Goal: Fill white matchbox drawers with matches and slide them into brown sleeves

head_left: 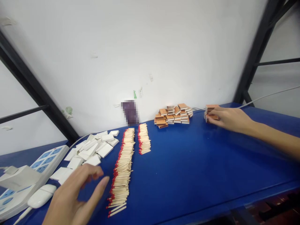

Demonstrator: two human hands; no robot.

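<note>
At the back right, my right hand [223, 117] has its thumb and fingers closed on a matchbox in a small stack of orange matchboxes [212, 107]. Its fingers partly hide the stack. My left hand [78, 190] is at the front left, holding nothing, with thumb and index finger apart. Just right of it runs a long row of matches [124, 162], red heads facing left. A shorter row of matches [144, 139] lies beside that row, further back. White matchbox trays [103, 150] are heaped beyond my left hand.
More matchboxes [174, 115] are piled against the wall [164, 47]. A power strip [50, 159] with a plug and a white charger [42, 196] occupies the left side. A blurred purple item [130, 113] leans on the wall. Black metal frame bars [256, 47] flank the blue table [182, 175].
</note>
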